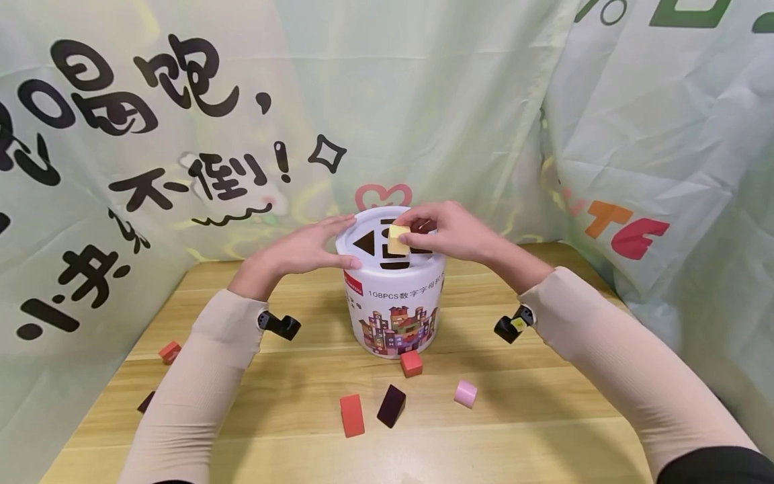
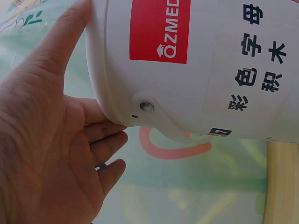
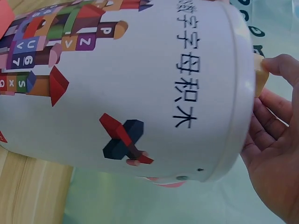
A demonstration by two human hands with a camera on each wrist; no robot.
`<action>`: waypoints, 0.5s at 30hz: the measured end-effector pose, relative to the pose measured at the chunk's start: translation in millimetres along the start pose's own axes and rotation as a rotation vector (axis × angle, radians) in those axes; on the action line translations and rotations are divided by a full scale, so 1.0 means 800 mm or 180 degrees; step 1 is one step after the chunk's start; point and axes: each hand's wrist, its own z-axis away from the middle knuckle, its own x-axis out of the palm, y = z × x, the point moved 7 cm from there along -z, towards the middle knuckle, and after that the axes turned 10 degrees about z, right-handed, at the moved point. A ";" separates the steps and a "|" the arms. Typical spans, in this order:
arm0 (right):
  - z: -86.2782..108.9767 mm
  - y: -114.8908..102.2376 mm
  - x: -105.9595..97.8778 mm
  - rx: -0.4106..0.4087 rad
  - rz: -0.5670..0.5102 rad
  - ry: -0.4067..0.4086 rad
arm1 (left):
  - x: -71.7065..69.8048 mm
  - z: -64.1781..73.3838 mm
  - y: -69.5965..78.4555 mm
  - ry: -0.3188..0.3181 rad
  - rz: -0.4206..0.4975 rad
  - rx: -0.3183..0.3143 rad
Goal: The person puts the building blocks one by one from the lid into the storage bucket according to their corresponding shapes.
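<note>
A white bucket (image 1: 393, 289) with printed sides stands upright on the table, its lid (image 1: 375, 260) cut with dark shaped holes, one of them a triangle. My right hand (image 1: 455, 232) pinches a yellow block (image 1: 398, 239) between thumb and fingers at the lid's surface, over the holes. In the right wrist view the yellow block (image 3: 260, 74) shows just past the rim; whether part of it sits in a hole cannot be told. My left hand (image 1: 305, 245) rests on the lid's left edge with fingers extended, and in the left wrist view the hand (image 2: 56, 126) touches the rim.
In front of the bucket lie a red cube (image 1: 412, 364), a red block (image 1: 352, 415), a dark triangular block (image 1: 392, 406) and a pink cylinder (image 1: 465, 394). Farther left are an orange-red block (image 1: 170, 352) and a dark block (image 1: 146, 402), partly behind my left sleeve. Printed cloth (image 1: 459, 101) hangs behind.
</note>
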 end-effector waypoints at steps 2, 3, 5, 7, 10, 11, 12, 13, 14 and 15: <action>-0.005 0.004 0.005 0.0039 -0.0026 -0.0040 | 0.000 0.000 0.000 0.0004 -0.0002 0.0001; -0.007 0.006 0.007 0.0044 -0.0037 -0.0059 | 0.000 0.000 0.000 0.0005 -0.0002 0.0003; -0.011 0.008 0.010 0.0058 -0.0059 -0.0095 | 0.000 -0.001 0.000 0.0007 -0.0004 0.0012; -0.014 0.010 0.014 0.0067 -0.0073 -0.0133 | -0.001 -0.001 0.000 0.0010 -0.0008 0.0024; -0.016 0.012 0.020 0.0088 -0.0083 -0.0213 | -0.001 -0.001 0.000 0.0012 -0.0014 0.0028; -0.017 0.012 0.021 0.0096 -0.0082 -0.0247 | 0.000 -0.001 0.000 0.0013 -0.0018 0.0023; -0.017 0.012 0.023 0.0086 -0.0064 -0.0280 | 0.000 -0.001 0.000 0.0013 -0.0023 0.0020; -0.018 0.012 0.024 0.0069 -0.0041 -0.0311 | 0.000 -0.001 -0.001 0.0013 -0.0031 0.0013; -0.018 0.011 0.025 0.0047 -0.0009 -0.0342 | 0.000 -0.001 -0.001 0.0011 -0.0039 0.0007; -0.018 0.010 0.026 0.0019 0.0018 -0.0368 | 0.001 0.000 -0.001 0.0009 -0.0049 0.0004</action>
